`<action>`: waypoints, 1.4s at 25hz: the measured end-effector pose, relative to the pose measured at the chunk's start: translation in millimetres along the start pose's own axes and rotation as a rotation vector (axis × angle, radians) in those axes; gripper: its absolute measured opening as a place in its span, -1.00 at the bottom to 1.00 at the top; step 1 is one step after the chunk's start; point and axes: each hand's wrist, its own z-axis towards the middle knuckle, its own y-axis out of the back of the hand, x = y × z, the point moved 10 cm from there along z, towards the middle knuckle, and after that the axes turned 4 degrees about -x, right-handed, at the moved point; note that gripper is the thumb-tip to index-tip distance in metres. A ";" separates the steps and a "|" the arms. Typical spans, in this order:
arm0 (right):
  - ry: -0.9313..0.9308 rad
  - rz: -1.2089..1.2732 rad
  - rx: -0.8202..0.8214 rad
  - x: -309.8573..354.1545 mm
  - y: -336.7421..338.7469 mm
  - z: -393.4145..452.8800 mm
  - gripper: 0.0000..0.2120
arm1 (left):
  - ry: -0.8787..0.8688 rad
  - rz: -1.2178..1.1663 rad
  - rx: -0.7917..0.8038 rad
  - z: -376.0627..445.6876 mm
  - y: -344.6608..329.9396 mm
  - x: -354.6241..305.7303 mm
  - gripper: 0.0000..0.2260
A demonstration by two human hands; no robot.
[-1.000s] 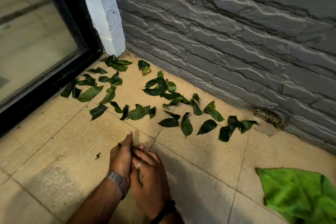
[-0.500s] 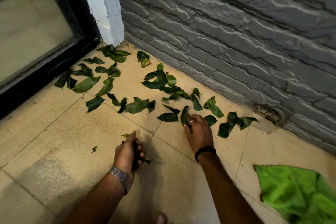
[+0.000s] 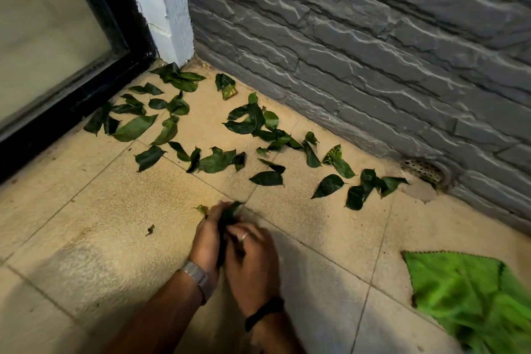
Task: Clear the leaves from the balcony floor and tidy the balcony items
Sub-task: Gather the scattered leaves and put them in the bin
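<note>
L hand: (image 3: 207,238) low centre of view, fingers curled round a bunch of gathered leaves (image 3: 228,217); metal watch (image 3: 196,274) on wrist.
R hand: (image 3: 253,256) pressed against L hand, fingers bent onto the same bunch; ring on one finger, dark band (image 3: 264,312) at wrist. Motion-blurred, so exact finger grip unclear.
Near hands: small leaf scrap (image 3: 150,229) on bare tile to the left, apart from both hands; a yellowish bit (image 3: 202,209) just beside L fingertips.
Loose leaves: (image 3: 267,178) scattered in a band across the floor ahead of the hands, from door frame to drain, thickest in the corner.
Floor: (image 3: 86,210) beige tiles w/ grout lines; open tile btwn hands and leaf band, and to the left.
Edges: black door frame (image 3: 86,95) w/ glass on left; white pillar (image 3: 161,3) at corner; grey stone wall (image 3: 359,52) along right.
Drain: (image 3: 422,171) perforated cover at wall base, leaves near it.
Green cloth: (image 3: 465,293) on floor lower right, well apart from hands.
</note>
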 end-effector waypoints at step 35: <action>0.168 0.161 0.236 43.3 -37.9 -18.3 -0.63 | -0.086 0.158 -0.428 -8.9 71.7 -25.9 -0.57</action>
